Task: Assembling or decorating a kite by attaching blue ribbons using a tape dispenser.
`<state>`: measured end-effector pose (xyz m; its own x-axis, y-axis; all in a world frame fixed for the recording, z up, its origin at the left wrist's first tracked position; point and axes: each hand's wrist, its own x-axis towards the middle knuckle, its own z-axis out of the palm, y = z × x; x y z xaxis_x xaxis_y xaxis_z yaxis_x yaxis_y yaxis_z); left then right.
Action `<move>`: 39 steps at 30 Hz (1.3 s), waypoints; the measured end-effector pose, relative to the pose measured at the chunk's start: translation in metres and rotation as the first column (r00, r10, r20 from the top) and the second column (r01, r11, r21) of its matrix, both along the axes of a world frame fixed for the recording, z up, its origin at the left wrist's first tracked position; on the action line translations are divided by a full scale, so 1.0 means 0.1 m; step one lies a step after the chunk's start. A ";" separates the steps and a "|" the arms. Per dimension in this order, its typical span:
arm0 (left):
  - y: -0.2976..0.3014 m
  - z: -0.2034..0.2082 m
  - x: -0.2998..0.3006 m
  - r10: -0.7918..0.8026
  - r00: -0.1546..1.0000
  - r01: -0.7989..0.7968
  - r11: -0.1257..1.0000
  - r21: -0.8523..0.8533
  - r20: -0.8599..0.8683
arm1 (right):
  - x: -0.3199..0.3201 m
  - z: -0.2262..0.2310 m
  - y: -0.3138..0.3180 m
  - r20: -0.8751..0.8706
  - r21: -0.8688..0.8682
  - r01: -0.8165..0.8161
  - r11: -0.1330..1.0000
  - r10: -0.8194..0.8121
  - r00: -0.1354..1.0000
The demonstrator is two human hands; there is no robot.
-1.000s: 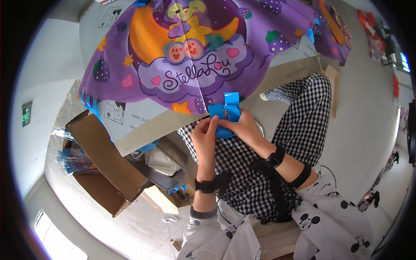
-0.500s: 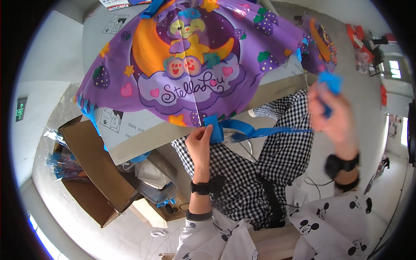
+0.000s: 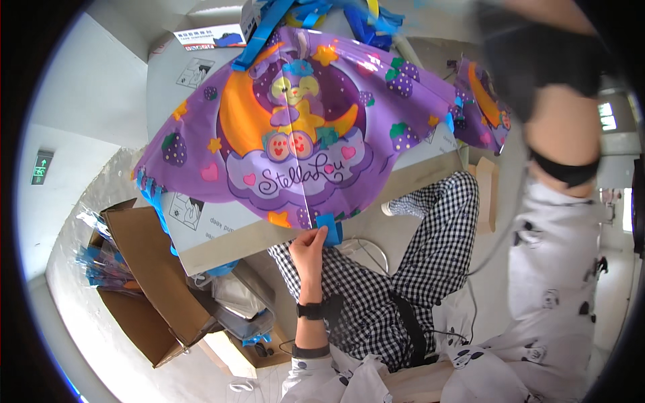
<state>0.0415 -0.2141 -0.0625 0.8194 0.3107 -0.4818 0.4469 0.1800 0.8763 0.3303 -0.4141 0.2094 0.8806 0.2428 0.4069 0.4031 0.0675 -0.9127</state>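
Observation:
A purple kite [image 3: 376, 121] printed with a cartoon rabbit, a moon and berries lies spread over a light board on the table. At its near tip my left hand [image 3: 308, 254] is closed, pinching the folded end of a blue ribbon [image 3: 328, 230] against the edge. My right hand [image 3: 561, 15] is raised at the top right, close to the camera and smeared by motion. Its fingers are cut off by the frame, so what it holds cannot be seen. A blurred blue streak shows at the top edge to its left.
Blue ribbons [image 3: 373, 30] lie heaped at the far side beside a white printed box [image 3: 211, 37]. On the floor at left stands an open cardboard box [image 3: 158, 269] with plastic-wrapped items, next to a grey bin [image 3: 259, 316]. Checkered trouser legs [image 3: 437, 235] show below the table edge.
My right hand has swept from the right side up to the top right, near the camera. The ribbon no longer stretches across between my hands. My left hand still pinches at the kite's tip.

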 end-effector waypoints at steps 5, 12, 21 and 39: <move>0.15 -0.04 -0.15 0.001 1.000 -0.001 1.000 0.026 0.020 | 0.35 -0.61 1.37 -0.261 0.249 -0.069 0.966 0.136 0.956; 0.08 0.00 -0.13 0.035 0.998 -0.036 0.999 -0.021 -0.060 | 0.76 -2.13 0.74 -0.186 -0.700 0.062 0.711 -0.265 0.946; 0.19 0.31 -0.24 0.027 0.998 -0.035 0.982 -0.184 -0.049 | -0.51 -1.32 0.01 -0.347 -0.277 -0.139 0.951 0.036 0.937; -0.46 1.40 -0.91 -0.175 0.905 0.204 0.978 -0.035 0.387 | -3.37 -1.10 -0.08 -0.707 0.018 -0.062 0.998 0.057 0.705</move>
